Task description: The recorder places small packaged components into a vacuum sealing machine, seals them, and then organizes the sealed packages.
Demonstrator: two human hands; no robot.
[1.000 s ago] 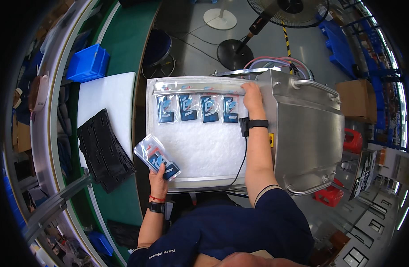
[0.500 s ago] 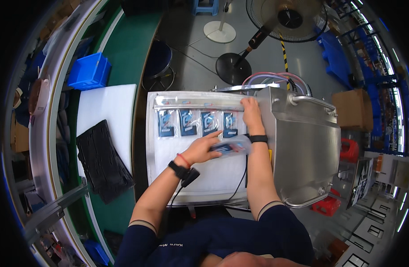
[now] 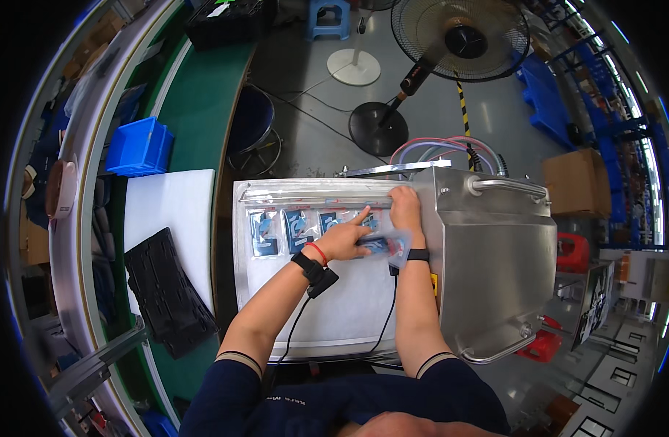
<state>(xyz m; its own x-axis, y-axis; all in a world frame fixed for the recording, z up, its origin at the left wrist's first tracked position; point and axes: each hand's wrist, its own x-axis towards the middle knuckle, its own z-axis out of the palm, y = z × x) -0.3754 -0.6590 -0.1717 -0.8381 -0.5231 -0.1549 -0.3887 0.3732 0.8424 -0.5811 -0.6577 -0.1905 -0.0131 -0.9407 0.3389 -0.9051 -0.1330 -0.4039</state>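
My left hand (image 3: 341,241) pinches blurred plastic pouches (image 3: 394,246) near my right hand (image 3: 405,210), partly hiding a row of 4 blue-filled packets (image 3: 263,234); at the metal bar (image 3: 312,196), I cannot tell the right's grip.

Black fan (image 3: 466,44); blue bin (image 3: 130,157); cardboard box (image 3: 576,183)

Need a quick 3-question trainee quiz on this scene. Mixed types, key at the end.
1. Multiple choice: what is the left hand holding?
A. The black sheets
B. Clear plastic packaging
C. A blue stool

2. True or false: the blue bin stands on the green table.

3. Fill in the blank: the right hand is at the ____ end of the long silvery bar, as the wearer sees it.

Key: 1. B; 2. True; 3. right
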